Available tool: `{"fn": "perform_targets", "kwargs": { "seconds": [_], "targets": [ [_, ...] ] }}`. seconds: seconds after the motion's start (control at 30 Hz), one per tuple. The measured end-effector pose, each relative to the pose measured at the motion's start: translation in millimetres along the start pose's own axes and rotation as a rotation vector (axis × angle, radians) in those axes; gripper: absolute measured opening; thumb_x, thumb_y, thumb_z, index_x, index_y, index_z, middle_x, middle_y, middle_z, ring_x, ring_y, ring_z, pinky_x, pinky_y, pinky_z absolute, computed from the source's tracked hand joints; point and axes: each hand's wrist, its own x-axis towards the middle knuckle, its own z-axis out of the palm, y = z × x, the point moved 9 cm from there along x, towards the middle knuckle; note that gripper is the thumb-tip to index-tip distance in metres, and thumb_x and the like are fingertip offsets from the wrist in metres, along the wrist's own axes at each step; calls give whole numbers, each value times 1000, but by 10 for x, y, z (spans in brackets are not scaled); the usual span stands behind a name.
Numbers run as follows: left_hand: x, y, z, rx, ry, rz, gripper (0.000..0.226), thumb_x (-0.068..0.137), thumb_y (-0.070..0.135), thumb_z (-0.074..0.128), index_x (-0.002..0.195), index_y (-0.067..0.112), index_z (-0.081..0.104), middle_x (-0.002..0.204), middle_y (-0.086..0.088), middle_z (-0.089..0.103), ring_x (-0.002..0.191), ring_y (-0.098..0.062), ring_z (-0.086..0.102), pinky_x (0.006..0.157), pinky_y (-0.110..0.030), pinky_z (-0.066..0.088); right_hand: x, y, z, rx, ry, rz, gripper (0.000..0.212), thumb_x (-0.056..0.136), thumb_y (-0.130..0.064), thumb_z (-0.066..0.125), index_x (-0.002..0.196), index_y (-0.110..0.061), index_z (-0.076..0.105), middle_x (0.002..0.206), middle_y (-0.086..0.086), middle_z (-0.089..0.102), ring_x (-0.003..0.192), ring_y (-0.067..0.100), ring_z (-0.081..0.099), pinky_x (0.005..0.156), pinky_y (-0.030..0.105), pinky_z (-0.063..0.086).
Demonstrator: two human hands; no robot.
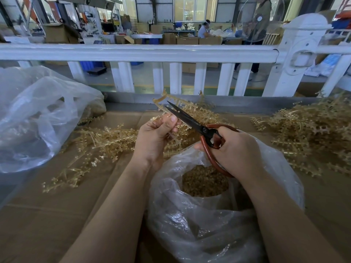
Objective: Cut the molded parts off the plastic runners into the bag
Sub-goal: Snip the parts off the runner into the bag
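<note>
Holding a plastic runner pinched in left hand grip, fingers curled around it. Right hand grip clamped on scissors handles, blades apart at the runner just above left grip. Open bag of cut parts below both grips, on cardboard tabletop.

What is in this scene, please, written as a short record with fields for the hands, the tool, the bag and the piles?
left hand: the left hand pinches a translucent amber plastic runner, raised above the cardboard
right hand: the right hand grips the red handles of the black-bladed scissors
scissors: blades parted, tips at the runner
bag: clear plastic bag below the hands, mouth open, small amber cut parts inside
piles: amber runners heaped on the left and on the right
surface: brown cardboard
</note>
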Motion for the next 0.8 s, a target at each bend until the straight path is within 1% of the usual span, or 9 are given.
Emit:
{"fn": "perform_targets", "kwargs": {
  "seconds": [0.1,0.23,0.37,0.43,0.5,0.57,0.63,0.73,0.8],
  "targets": [
    [1,-7,4,-4,-7,-7,4,83,17,70,79,14,71,73,-2,62,61,-6,54,62,-18,47,-3,-41,-32,4,11,-7,59,74,-89,46,61,-32,39,55,-23,41,52,-3,41,51,13,24],
    [11,-15,1,-11,-10,-7,5,78,20,71,78,15,72,72,-1,63,61,-6,54,62,-18,47,-12,-55,-43,7,29,-28,59,76,-89,44,60,-33,36,54,-23,39,52,-5,39,50,12,24],
    [18,-33,-18,-14,-11,-13,8,78,22,72,80,14,72,67,1,63,62,-7,53,63,-19,46,-2,-32,-19,-18,16,-24,67,76,-92,38,64,-27,51,58,-21,49,54,1,43,54,9,26],
    [19,-45,-42,-4,4,-21,13,77,23,72,83,12,71,67,1,62,61,-8,52,64,-20,45,-1,-14,7,-22,-3,-6,67,75,-91,41,71,-27,60,62,-20,53,56,1,45,55,8,27],
    [16,-55,-65,8,24,-32,12,76,22,74,83,12,71,68,1,64,61,-8,53,65,-22,45,-9,11,68,19,-44,13,68,73,-90,44,80,-26,67,68,-18,60,61,2,52,57,10,34],
    [13,-75,-74,20,44,-48,5,77,19,75,79,15,73,71,0,67,61,-8,54,65,-22,45,-24,46,104,82,-65,49,74,68,-94,41,80,-26,68,68,-16,63,64,2,57,58,14,41],
    [5,-99,-82,30,67,-69,3,81,15,75,79,15,73,74,-1,69,62,-8,56,64,-21,45,-29,79,92,146,-45,87,72,66,-96,40,73,-28,64,63,-17,60,63,0,57,58,18,43],
    [-1,-149,-106,24,107,-114,4,82,13,76,81,16,74,75,0,72,63,-8,59,64,-22,47,-21,134,85,231,-21,148,65,65,-91,52,68,-28,63,60,-15,62,63,1,60,60,21,47],
    [-5,-169,-101,16,107,-134,6,82,12,76,86,15,74,76,-1,73,63,-8,61,61,-20,48,-18,167,93,300,-16,207,59,66,-86,56,69,-28,66,65,-17,67,70,-2,63,60,21,48]
  ]
}}
